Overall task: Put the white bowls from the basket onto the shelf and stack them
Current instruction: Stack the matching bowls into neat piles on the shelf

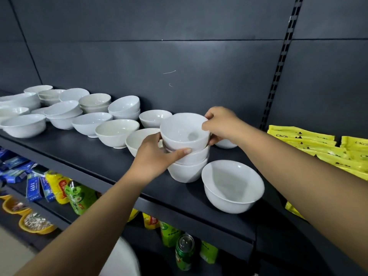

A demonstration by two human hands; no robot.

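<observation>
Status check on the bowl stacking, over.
Both hands, left and right, on top bowl. Stack on shelf. Loose bowl close on the right.

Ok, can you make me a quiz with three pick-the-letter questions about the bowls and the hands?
1. Where is the single bowl nearest the camera?
A. right of the stack
B. on the stack
C. on the lower shelf

2. How many bowls are in the stack between the hands?
A. one
B. three
C. six

3. What are the hands doing?
A. resting flat
B. both holding the top bowl
C. holding a can

Answers:
1. A: it sits alone on the shelf, right of the stack.
2. B: three nested walls show.
3. B: the left hand and right hand grip its sides.
</observation>
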